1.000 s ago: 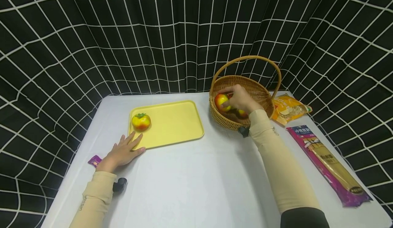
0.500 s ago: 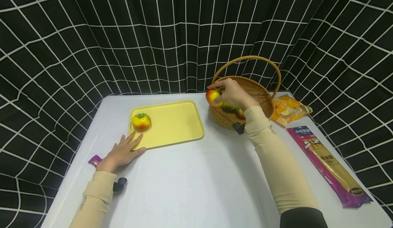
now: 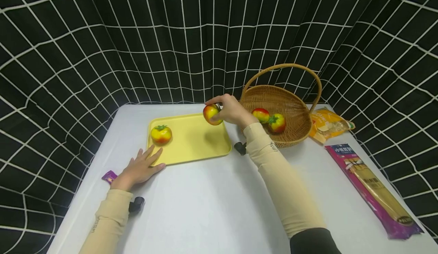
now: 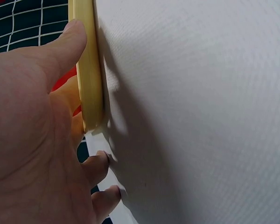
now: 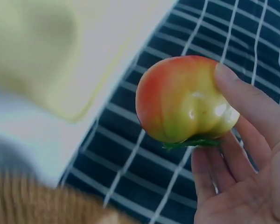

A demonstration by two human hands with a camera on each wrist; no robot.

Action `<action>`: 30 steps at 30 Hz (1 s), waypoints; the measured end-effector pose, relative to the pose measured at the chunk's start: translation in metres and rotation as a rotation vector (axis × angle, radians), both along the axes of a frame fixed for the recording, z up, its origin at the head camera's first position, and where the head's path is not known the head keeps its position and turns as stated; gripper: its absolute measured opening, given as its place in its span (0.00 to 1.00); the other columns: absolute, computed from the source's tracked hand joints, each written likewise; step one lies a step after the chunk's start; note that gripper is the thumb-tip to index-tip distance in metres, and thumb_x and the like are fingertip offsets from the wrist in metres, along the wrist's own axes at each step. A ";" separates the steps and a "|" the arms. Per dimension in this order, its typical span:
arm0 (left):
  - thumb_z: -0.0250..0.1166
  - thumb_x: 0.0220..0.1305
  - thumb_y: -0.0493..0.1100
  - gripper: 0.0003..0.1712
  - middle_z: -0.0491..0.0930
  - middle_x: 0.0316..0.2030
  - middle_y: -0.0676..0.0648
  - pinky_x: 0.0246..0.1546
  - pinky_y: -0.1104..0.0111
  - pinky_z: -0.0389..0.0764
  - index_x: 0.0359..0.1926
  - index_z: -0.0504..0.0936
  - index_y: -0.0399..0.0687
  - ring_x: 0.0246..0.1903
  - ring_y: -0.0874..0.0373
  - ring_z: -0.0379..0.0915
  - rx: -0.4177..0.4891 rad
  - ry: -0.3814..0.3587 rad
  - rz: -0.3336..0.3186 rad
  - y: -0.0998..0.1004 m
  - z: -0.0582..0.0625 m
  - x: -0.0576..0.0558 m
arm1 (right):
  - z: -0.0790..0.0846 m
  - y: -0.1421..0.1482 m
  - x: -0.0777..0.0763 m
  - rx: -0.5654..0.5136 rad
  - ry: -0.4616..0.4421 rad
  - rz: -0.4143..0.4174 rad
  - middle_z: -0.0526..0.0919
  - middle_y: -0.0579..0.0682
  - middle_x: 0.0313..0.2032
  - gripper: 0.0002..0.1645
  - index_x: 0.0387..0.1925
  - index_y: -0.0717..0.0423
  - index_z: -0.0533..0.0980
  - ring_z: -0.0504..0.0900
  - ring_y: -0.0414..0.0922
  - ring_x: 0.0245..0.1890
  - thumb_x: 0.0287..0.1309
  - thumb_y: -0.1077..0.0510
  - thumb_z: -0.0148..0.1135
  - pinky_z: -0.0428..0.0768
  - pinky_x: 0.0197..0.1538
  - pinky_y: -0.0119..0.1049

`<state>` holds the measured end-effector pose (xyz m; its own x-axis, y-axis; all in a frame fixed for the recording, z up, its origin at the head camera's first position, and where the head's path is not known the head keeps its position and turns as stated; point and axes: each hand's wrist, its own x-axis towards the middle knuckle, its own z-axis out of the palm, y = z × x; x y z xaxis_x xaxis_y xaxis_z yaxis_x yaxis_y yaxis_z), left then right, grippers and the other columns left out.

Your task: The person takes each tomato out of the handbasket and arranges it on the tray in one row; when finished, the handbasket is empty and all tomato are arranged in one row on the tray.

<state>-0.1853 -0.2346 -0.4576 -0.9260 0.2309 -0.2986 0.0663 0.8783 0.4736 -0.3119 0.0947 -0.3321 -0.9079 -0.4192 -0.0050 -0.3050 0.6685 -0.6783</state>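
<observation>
My right hand (image 3: 232, 111) holds a red-and-yellow tomato (image 3: 210, 114) with a green leafy top, thumb on one side and fingers on the other. In the head view it hangs over the back right corner of a yellow tray (image 3: 191, 142); the right wrist view shows the tomato (image 5: 177, 98) up close, leaves toward the palm. A similar tomato (image 3: 161, 134) sits at the tray's left end. My left hand (image 3: 138, 169) lies with spread fingers at the tray's front left corner, its thumb against the tray's edge (image 4: 89, 79) in the left wrist view.
Right of the tray stands a wicker basket (image 3: 270, 94) with a tall arched handle; inside are another tomato (image 3: 278, 123) and a red-and-yellow fruit (image 3: 261, 114). Beyond lie an orange bag (image 3: 326, 123) and a long purple packet (image 3: 373, 189). A small purple packet (image 3: 109, 176) is beside my left wrist.
My right hand has lifted the tomato out of the basket and carried it left, over the tray's right end. My left hand has kept its place at the tray.
</observation>
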 end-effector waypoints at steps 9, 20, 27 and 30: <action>0.53 0.80 0.65 0.45 0.39 0.85 0.32 0.77 0.26 0.31 0.85 0.53 0.48 0.81 0.21 0.24 -0.009 -0.011 0.006 0.001 -0.001 -0.001 | -0.042 -0.060 0.000 -0.001 -0.015 0.069 0.82 0.53 0.67 0.35 0.64 0.51 0.84 0.75 0.51 0.69 0.53 0.68 0.79 0.74 0.76 0.45; 0.52 0.80 0.66 0.45 0.38 0.85 0.32 0.77 0.26 0.32 0.85 0.53 0.49 0.81 0.21 0.24 -0.016 -0.016 0.011 0.000 -0.003 -0.002 | -0.083 -0.096 -0.005 0.002 0.043 0.106 0.84 0.54 0.66 0.34 0.66 0.59 0.81 0.78 0.51 0.67 0.57 0.66 0.78 0.73 0.78 0.42; 0.52 0.80 0.66 0.45 0.38 0.85 0.32 0.77 0.25 0.31 0.85 0.52 0.49 0.81 0.21 0.24 -0.011 -0.015 0.013 -0.001 -0.004 -0.004 | -0.093 -0.110 -0.006 0.078 0.120 0.087 0.84 0.52 0.66 0.31 0.65 0.55 0.82 0.79 0.51 0.68 0.59 0.64 0.78 0.73 0.78 0.43; 0.52 0.80 0.66 0.45 0.38 0.85 0.32 0.77 0.25 0.31 0.85 0.52 0.50 0.81 0.21 0.24 -0.014 -0.015 0.014 -0.001 -0.005 -0.004 | -0.096 -0.113 -0.007 0.121 0.154 0.089 0.84 0.50 0.67 0.30 0.65 0.53 0.82 0.79 0.50 0.68 0.60 0.62 0.78 0.73 0.78 0.44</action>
